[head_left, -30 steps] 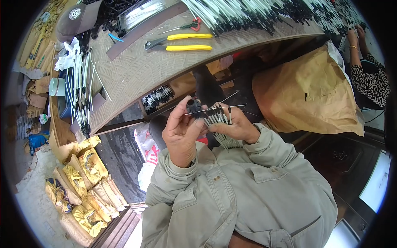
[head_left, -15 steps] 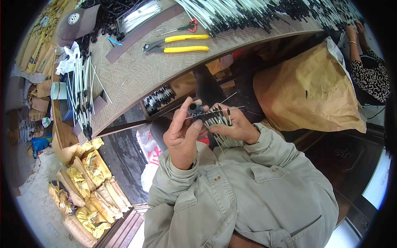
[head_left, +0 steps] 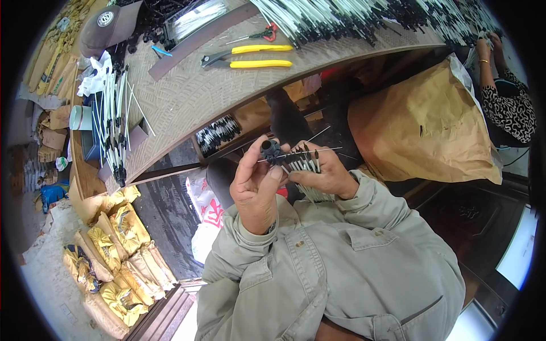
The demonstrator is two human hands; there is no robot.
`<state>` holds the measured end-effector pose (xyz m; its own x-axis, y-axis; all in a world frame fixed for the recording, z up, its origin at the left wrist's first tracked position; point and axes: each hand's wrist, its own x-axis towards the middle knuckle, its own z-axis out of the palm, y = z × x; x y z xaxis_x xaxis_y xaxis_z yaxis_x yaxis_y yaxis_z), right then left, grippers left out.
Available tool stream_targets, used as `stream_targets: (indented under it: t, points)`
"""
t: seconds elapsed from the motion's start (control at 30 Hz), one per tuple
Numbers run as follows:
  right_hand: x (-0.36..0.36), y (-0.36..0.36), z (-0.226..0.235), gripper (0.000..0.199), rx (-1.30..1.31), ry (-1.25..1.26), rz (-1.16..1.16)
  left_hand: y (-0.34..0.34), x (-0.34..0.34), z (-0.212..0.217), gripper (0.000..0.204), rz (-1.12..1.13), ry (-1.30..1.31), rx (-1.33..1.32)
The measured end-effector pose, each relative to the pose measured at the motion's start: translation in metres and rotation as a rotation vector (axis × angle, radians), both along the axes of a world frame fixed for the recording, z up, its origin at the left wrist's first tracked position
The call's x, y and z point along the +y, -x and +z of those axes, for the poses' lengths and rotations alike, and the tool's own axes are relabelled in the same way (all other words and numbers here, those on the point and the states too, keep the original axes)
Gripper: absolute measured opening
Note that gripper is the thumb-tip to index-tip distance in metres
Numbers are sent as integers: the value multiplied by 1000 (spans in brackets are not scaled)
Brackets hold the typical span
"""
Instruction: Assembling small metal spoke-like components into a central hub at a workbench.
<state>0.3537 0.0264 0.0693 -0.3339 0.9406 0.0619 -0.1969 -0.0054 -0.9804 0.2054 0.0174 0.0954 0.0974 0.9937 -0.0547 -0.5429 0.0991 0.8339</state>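
Note:
My left hand (head_left: 257, 183) pinches a small black round plastic piece (head_left: 268, 150) between thumb and fingers, just below the table's front edge. A thin metal wire (head_left: 307, 151) runs from that piece to the right. My right hand (head_left: 322, 176) grips a fanned bundle of white rods with black tips (head_left: 305, 165), touching the left hand. Both hands are raised in front of my chest, in grey-green jacket sleeves.
The woven-pattern table (head_left: 227, 85) carries yellow-handled pliers (head_left: 250, 57), red scissors (head_left: 261, 34), a cap (head_left: 108, 25) and piles of white rods (head_left: 352, 17). More rods (head_left: 114, 125) lie at its left end. A brown paper sack (head_left: 426, 136) stands right; another person (head_left: 509, 96) sits far right.
The left hand has turned the black piece slightly upward and the wire now points more level to the right. The right hand still holds the bundle.

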Motion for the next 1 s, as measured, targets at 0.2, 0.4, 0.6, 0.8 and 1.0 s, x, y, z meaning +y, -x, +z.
stream_targets:
  t: [0.2, 0.4, 0.6, 0.8, 1.0]
  points:
    - [-2, 8, -2, 31, 56, 79, 14, -1, -1, -8, 47, 135, -66, 89]
    - [4, 9, -5, 24, 77, 71, 139, -1, 3, -10, 37, 189, -50, 128]
    - [14, 5, -10, 27, 15, -65, 139, 2, 7, -15, 36, 154, 37, -14]
    - [19, 10, -23, 26, 470, 79, -53, -2, 7, -17, 36, 179, 3, 51]
    - [21, 7, -31, 21, 562, 24, -201, -3, 8, -14, 35, 171, 41, 47]
